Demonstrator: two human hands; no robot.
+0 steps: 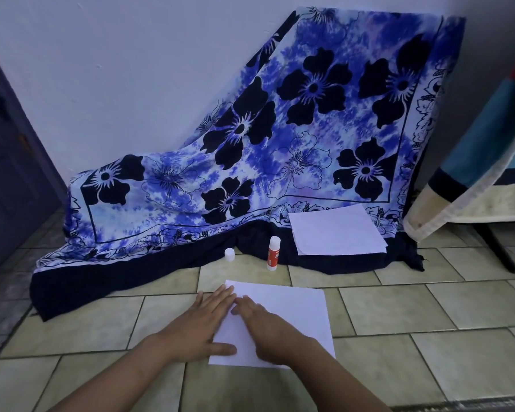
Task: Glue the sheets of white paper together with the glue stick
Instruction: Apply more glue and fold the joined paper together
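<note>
A white paper sheet (292,310) lies on the tiled floor in front of me. My left hand (202,325) lies flat, fingers straight, over the sheet's left edge. My right hand (265,328) presses flat on the sheet just beside it, fingers pointing to the far left corner. Behind the sheet a glue stick (273,253) with a red label stands upright, uncapped. Its white cap (229,254) stands apart to the left. A stack of white paper (336,233) rests farther back on the cloth's hem.
A blue flowered cloth (280,138) drapes down from the wall onto the floor behind the glue stick. A dark door (9,162) stands at the left. At the right hangs a striped fabric (482,162) over a dark leg (497,248).
</note>
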